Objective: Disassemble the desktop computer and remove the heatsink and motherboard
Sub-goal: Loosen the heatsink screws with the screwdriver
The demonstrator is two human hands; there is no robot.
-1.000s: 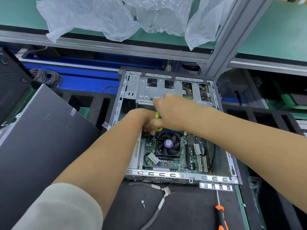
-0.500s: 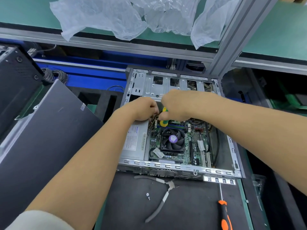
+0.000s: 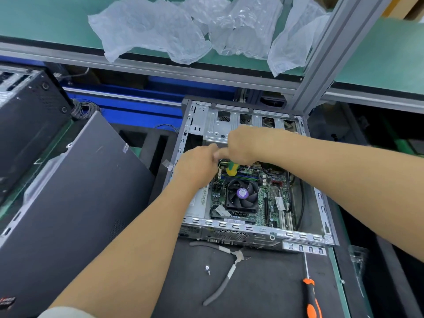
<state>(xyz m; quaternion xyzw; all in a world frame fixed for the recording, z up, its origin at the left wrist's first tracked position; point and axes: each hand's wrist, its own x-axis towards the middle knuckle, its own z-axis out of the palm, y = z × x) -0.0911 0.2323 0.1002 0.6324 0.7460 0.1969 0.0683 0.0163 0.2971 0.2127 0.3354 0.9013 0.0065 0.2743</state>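
Observation:
The open desktop case (image 3: 321, 203) lies flat on the dark mat. Inside it the green motherboard (image 3: 273, 203) carries a heatsink with a black fan (image 3: 241, 196) on top. My right hand (image 3: 241, 145) grips a yellow-green handled tool (image 3: 232, 169) above the board's far edge, just behind the fan. My left hand (image 3: 197, 166) is curled beside it, fingertips touching the right hand over the cables near the power supply (image 3: 197, 203). What the left fingers hold is hidden.
Pliers (image 3: 226, 271) and a loose screw (image 3: 207, 268) lie on the mat in front of the case. An orange screwdriver (image 3: 311, 297) lies at the lower right. The removed side panel (image 3: 68, 203) leans at the left. Plastic bags (image 3: 160, 31) hang over the shelf.
The camera view has shifted, so the case sits lower right in frame. Both hands have stayed together over the board's far edge, the left hand now touching the right.

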